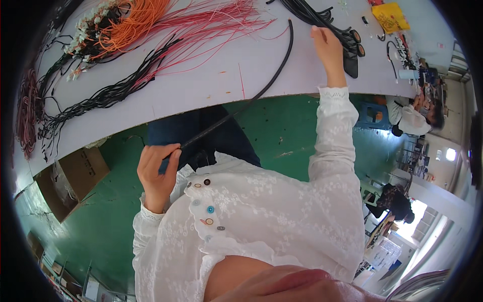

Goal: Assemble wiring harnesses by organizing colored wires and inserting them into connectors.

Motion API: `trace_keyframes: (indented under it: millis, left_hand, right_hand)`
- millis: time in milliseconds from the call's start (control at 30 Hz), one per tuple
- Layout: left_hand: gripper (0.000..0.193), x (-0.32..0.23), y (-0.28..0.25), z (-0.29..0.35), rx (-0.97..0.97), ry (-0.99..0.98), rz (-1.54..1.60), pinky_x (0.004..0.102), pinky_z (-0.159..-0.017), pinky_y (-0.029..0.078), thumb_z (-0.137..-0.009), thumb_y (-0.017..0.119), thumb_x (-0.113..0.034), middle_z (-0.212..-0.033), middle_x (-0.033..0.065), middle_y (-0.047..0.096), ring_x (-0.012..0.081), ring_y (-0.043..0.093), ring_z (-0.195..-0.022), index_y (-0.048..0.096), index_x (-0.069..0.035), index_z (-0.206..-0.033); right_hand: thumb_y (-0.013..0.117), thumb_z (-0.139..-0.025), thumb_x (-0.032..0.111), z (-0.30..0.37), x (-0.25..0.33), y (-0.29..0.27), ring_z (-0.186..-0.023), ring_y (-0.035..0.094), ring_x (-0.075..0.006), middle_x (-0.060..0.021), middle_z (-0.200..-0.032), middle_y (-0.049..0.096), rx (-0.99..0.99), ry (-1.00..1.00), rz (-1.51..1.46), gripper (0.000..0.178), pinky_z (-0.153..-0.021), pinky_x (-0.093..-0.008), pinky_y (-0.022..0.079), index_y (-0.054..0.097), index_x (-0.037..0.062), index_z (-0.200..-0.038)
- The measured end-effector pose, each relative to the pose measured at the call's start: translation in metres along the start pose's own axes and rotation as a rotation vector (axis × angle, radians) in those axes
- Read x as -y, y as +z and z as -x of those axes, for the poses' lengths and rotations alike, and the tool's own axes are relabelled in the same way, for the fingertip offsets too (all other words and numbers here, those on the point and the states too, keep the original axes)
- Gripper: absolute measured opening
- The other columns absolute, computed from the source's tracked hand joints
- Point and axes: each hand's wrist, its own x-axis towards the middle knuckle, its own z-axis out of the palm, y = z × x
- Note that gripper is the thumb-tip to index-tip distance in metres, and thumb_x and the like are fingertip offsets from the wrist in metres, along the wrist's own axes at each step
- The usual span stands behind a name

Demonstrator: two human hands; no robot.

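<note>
A thick black cable (pixel 266 86) stretches from the table down across my lap. Its near end is pinched between the thumb and fingers of my left hand (pixel 158 171), in front of my body. The far end of the cable rests on the tabletop, short of my right hand (pixel 329 53). That hand is over the table with its fingers drawn together, against the left side of a bundle of black cables (pixel 314 17). Whatever its fingertips hold is too hidden to make out. Round brownish ends (pixel 358 43) show at the right of the bundle.
Red wires (pixel 216 22), orange wires (pixel 133 25) and black wire bundles (pixel 108 95) spread over the table's left side. A yellow packet (pixel 391 18) lies at the far right. Below the table, a cardboard box (pixel 83 173) stands left and a blue stool (pixel 372 117) right. Other people sit farther right.
</note>
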Motion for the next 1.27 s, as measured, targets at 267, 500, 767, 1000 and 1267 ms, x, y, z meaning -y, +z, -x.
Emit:
trace_keyframes:
  millis: [267, 500, 767, 1000, 1267]
  left_hand:
    - [0.013, 0.01, -0.002, 0.012, -0.024, 0.033, -0.096, 0.0333, -0.066, 0.046, -0.083, 0.078, 0.004, -0.086, 0.0079, 0.072, 0.0232, 0.061, -0.074, 0.075, -0.001, -0.095]
    - [0.014, 0.021, 0.001, 0.012, -0.075, 0.076, -0.156, 0.034, -0.064, 0.045, -0.082, 0.079, 0.003, -0.084, 0.0075, 0.071, 0.0232, 0.06, -0.071, 0.075, -0.003, -0.094]
    - [0.009, 0.075, -0.018, 0.037, -0.109, -0.187, -0.183, 0.0337, -0.076, 0.052, -0.092, 0.073, -0.005, -0.088, 0.0096, 0.071, 0.0241, 0.065, -0.081, 0.076, -0.003, -0.101]
    - [0.049, 0.008, 0.013, -0.004, -0.049, 0.099, -0.156, 0.0445, -0.103, 0.048, -0.088, 0.076, -0.013, -0.134, 0.015, 0.065, 0.0364, 0.06, -0.125, 0.064, -0.008, -0.135]
    - [0.026, 0.0, 0.081, -0.011, 0.237, 0.072, -0.064, 0.0335, -0.07, 0.054, -0.106, 0.06, -0.024, -0.091, 0.0201, 0.069, 0.0222, 0.074, -0.084, 0.067, -0.01, -0.127]
  right_hand:
    - [0.072, -0.092, 0.041, -0.046, 0.019, 0.046, -0.082, 0.069, -0.0182, -0.0076, -0.09, 0.076, 0.332, -0.007, -0.015, 0.038, -0.077, -0.0307, 0.052, 0.076, 0.0052, -0.103]
    - [0.076, -0.089, 0.037, -0.048, 0.013, 0.024, -0.083, 0.069, -0.017, -0.0055, -0.092, 0.075, 0.364, 0.105, -0.281, 0.036, -0.079, -0.0312, 0.054, 0.077, 0.0052, -0.106]
    - [0.064, -0.103, 0.015, 0.022, 0.05, -0.08, -0.086, 0.066, -0.0078, -0.0053, -0.107, 0.071, 0.562, 0.246, -1.179, 0.023, -0.078, -0.0191, 0.054, 0.07, 0.0016, -0.12]
    - [0.061, -0.104, 0.015, 0.083, 0.119, -0.075, -0.087, 0.064, -0.0124, -0.0092, -0.109, 0.07, 0.691, 0.011, -1.345, 0.019, -0.082, -0.0265, 0.054, 0.069, -0.0012, -0.112]
    - [0.06, -0.106, 0.015, 0.114, 0.137, -0.053, -0.105, 0.062, -0.0161, -0.0089, -0.111, 0.07, 0.328, 0.093, -1.264, 0.02, -0.099, -0.0302, 0.046, 0.069, 0.0008, -0.116]
